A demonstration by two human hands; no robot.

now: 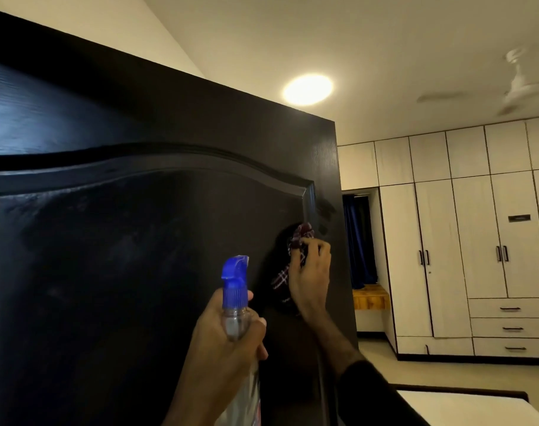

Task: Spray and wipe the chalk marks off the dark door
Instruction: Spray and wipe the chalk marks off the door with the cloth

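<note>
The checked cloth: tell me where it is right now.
In the head view the checked cloth is right of centre, pressed against the dark door near its right edge by the right hand, up and right of the spray bottle.

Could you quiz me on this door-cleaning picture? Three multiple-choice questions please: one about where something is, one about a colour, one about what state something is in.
1. Where is the checked cloth?
A. on the floor
B. pressed to the dark wooden door near its right edge
C. over the bottle

2. What colour is the clear spray bottle's nozzle?
A. blue
B. red
C. green

3. What is the round ceiling light doing?
A. off
B. lit
C. covered

Answers: B, the right hand holds it against the door; A, the trigger head in the left hand is blue; B, it glows brightly.
</note>
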